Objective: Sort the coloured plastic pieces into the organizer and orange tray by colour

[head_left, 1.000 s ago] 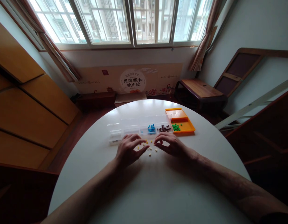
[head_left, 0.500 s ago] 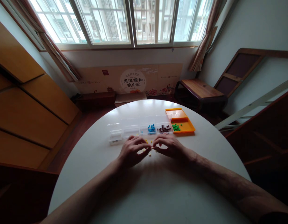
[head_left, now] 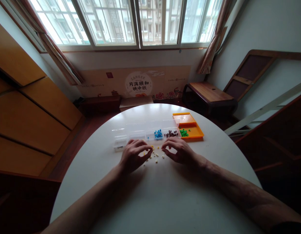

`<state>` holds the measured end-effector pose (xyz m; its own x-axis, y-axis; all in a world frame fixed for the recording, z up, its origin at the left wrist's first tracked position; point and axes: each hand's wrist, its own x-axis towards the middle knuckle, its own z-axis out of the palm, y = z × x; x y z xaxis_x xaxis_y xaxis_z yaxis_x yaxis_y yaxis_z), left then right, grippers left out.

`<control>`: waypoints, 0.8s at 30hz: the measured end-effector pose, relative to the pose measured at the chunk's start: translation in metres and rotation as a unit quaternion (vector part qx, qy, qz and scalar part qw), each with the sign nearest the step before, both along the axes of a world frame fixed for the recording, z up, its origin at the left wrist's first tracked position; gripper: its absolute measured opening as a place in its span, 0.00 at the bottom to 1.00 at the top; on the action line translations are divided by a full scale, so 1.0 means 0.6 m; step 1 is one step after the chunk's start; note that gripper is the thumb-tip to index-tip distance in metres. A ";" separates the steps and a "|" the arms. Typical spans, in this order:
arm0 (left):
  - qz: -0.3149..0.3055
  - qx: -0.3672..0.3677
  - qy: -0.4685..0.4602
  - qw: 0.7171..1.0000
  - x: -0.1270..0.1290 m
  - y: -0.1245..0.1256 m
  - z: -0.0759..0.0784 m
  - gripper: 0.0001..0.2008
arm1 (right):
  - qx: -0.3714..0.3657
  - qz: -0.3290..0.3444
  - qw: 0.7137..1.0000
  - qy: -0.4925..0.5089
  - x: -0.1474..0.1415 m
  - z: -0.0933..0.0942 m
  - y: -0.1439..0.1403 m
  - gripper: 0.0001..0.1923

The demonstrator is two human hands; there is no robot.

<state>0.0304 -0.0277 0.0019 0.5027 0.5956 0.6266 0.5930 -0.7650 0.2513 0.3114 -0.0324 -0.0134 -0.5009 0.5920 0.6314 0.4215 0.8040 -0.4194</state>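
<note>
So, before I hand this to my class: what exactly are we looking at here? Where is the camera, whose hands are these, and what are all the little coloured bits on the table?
The picture comes from one camera worn on a person's head, looking forward and down, so the two bare arms reaching in from the bottom are that person's own. There is no machine.

The left hand and the right hand rest on a round white table, fingers curled towards each other. Between them lie small yellow pieces, loose on the tabletop. Whether either hand pinches one is too small to tell.

Just beyond the hands stands a clear plastic box with compartments. One holds blue pieces, the next dark brown pieces. To its right is an orange tray with green pieces.

Behind the table are a window and wooden furniture.
</note>
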 end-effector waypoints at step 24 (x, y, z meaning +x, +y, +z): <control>0.217 0.007 -0.003 0.976 -0.059 0.033 0.005 0.07 | 0.012 0.016 0.994 -0.108 0.020 -0.006 0.010 0.05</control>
<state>-0.0050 -0.0081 0.0049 0.2009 0.7434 0.6380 0.8605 -0.4452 0.2477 0.3233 -0.0262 -0.0170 -0.6455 0.5589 0.5206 0.4736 0.8276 -0.3014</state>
